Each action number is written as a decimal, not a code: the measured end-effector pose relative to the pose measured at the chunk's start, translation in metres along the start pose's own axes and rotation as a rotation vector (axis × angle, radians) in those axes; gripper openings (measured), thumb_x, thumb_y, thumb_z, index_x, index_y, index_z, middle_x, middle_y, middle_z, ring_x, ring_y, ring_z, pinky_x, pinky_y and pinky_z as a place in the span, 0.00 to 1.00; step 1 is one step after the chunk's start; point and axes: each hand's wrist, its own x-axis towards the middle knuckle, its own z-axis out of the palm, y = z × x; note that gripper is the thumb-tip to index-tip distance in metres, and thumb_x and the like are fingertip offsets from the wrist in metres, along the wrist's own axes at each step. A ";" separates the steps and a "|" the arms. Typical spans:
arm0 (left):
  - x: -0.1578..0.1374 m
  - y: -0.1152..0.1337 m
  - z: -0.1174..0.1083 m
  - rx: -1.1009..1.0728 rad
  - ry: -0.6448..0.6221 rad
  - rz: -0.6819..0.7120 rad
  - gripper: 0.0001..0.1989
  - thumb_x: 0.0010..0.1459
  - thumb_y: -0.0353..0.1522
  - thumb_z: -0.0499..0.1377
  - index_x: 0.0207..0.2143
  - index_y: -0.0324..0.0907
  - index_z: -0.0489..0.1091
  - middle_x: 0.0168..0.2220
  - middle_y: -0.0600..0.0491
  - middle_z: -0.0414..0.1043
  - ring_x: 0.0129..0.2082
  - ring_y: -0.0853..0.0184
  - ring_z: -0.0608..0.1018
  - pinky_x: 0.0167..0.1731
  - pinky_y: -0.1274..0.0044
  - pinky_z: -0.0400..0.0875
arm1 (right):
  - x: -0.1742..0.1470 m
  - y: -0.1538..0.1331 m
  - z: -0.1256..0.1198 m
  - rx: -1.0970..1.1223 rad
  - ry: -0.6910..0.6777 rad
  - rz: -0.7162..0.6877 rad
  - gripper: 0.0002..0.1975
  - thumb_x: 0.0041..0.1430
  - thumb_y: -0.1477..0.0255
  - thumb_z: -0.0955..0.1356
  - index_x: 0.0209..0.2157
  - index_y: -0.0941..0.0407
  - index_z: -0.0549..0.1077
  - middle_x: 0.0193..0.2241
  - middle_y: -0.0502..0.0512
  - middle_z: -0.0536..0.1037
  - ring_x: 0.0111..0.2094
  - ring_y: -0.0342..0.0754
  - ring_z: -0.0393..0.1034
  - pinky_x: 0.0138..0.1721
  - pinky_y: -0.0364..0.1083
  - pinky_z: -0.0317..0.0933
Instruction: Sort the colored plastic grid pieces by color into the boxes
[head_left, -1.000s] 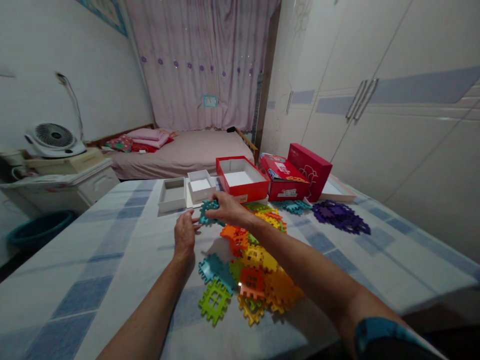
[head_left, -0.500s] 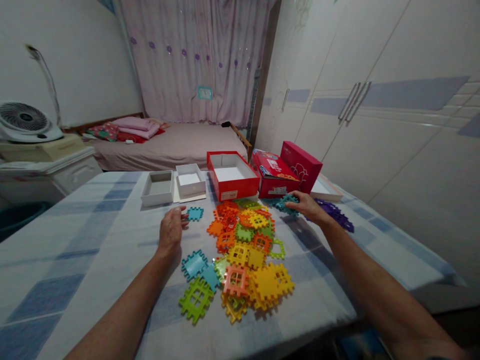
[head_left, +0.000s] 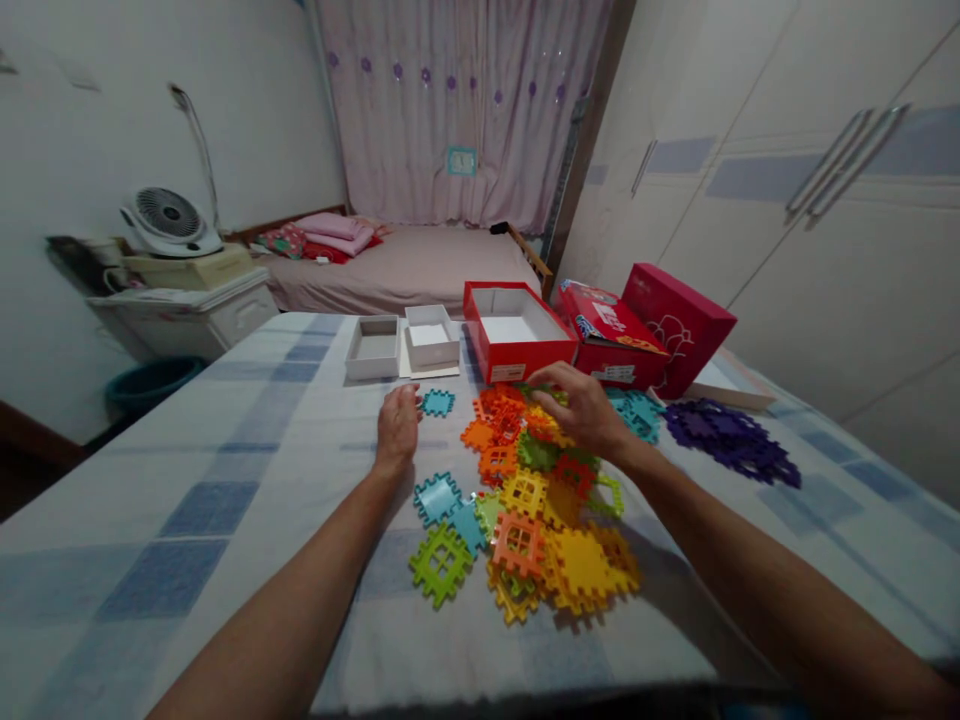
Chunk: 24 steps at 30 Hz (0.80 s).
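My left hand (head_left: 397, 430) rests on the cloth, fingers loosely extended with nothing visible in them, just left of a single blue notched building tile (head_left: 438, 403). Over the far end of the colourful heap is my right hand (head_left: 581, 408), its fingers bent and apart, with no tile seen in its grasp; its palm side is hidden. Beneath and in front of it lie orange tiles (head_left: 498, 408), a green tile (head_left: 536, 450) and yellow tiles (head_left: 585, 562). Nearer me are a light green window tile (head_left: 441, 565) and a blue tile (head_left: 437, 498). Teal tiles (head_left: 636, 413) form a pile beyond my right wrist.
Purple tiles (head_left: 731, 438) are heaped at the right. Along the back stand a grey-white tray (head_left: 373, 372), a small white box (head_left: 432, 350), an open red box (head_left: 525, 362) and a printed red box (head_left: 611, 335). A blue-striped cloth covers the table (head_left: 300, 480).
My right hand has moved left from the teal pile to the far end of the mixed heap. My left hand stays beside the blue tile. The view has turned left.
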 end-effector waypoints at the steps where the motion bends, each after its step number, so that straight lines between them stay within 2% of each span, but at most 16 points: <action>1: 0.000 0.001 0.000 -0.011 0.017 -0.006 0.20 0.58 0.44 0.49 0.40 0.40 0.72 0.40 0.47 0.73 0.39 0.64 0.76 0.35 0.74 0.71 | 0.010 -0.013 0.015 0.024 -0.065 -0.048 0.08 0.59 0.75 0.64 0.39 0.57 0.72 0.40 0.57 0.75 0.43 0.47 0.70 0.47 0.48 0.62; 5: 0.001 0.006 -0.003 -0.040 0.060 -0.043 0.22 0.60 0.43 0.46 0.43 0.39 0.71 0.38 0.47 0.74 0.34 0.67 0.77 0.31 0.76 0.71 | 0.050 -0.047 0.072 -0.091 -0.342 -0.079 0.18 0.57 0.74 0.67 0.51 0.58 0.68 0.51 0.63 0.71 0.53 0.53 0.63 0.52 0.53 0.58; 8: 0.002 0.009 -0.004 -0.048 0.072 -0.067 0.22 0.60 0.44 0.46 0.44 0.39 0.70 0.37 0.46 0.74 0.31 0.67 0.77 0.27 0.78 0.69 | 0.070 -0.060 0.102 -0.231 -0.523 -0.034 0.27 0.56 0.70 0.68 0.57 0.57 0.63 0.56 0.66 0.66 0.58 0.59 0.57 0.53 0.58 0.56; 11: 0.004 0.008 -0.005 -0.052 0.088 -0.084 0.24 0.61 0.45 0.45 0.44 0.39 0.70 0.37 0.46 0.74 0.29 0.68 0.77 0.24 0.78 0.68 | 0.080 -0.065 0.121 -0.293 -0.580 0.075 0.30 0.55 0.67 0.68 0.58 0.58 0.62 0.55 0.70 0.66 0.57 0.64 0.58 0.52 0.60 0.56; 14: 0.005 0.007 -0.004 -0.060 0.108 -0.075 0.24 0.61 0.45 0.44 0.43 0.39 0.71 0.39 0.45 0.74 0.33 0.66 0.77 0.27 0.78 0.69 | 0.084 -0.062 0.131 -0.292 -0.579 0.145 0.28 0.56 0.66 0.67 0.57 0.61 0.63 0.54 0.72 0.66 0.55 0.63 0.61 0.50 0.58 0.59; 16: 0.005 0.006 -0.004 -0.071 0.112 -0.059 0.23 0.61 0.45 0.45 0.42 0.40 0.72 0.40 0.45 0.74 0.36 0.66 0.77 0.29 0.78 0.71 | 0.085 -0.059 0.129 -0.287 -0.583 0.152 0.26 0.56 0.67 0.68 0.55 0.60 0.65 0.54 0.70 0.66 0.53 0.60 0.63 0.48 0.53 0.60; 18: 0.005 0.006 -0.004 -0.082 0.112 -0.049 0.22 0.62 0.44 0.45 0.42 0.40 0.72 0.41 0.45 0.74 0.38 0.65 0.77 0.30 0.77 0.71 | 0.083 -0.059 0.119 -0.256 -0.601 0.102 0.27 0.54 0.66 0.69 0.55 0.59 0.66 0.52 0.67 0.67 0.51 0.56 0.65 0.48 0.50 0.61; 21: 0.006 0.007 -0.003 -0.091 0.114 -0.047 0.21 0.62 0.43 0.45 0.41 0.39 0.71 0.41 0.44 0.73 0.39 0.64 0.77 0.30 0.76 0.72 | 0.070 -0.068 0.090 -0.129 -0.656 -0.108 0.28 0.53 0.69 0.71 0.56 0.58 0.66 0.49 0.63 0.69 0.48 0.52 0.66 0.48 0.47 0.60; 24: 0.006 0.007 -0.003 -0.094 0.114 -0.045 0.21 0.62 0.42 0.45 0.40 0.39 0.71 0.41 0.44 0.73 0.40 0.63 0.76 0.32 0.76 0.72 | 0.044 -0.083 0.057 -0.004 -0.781 -0.282 0.28 0.51 0.75 0.71 0.55 0.56 0.67 0.47 0.61 0.69 0.46 0.50 0.66 0.47 0.48 0.61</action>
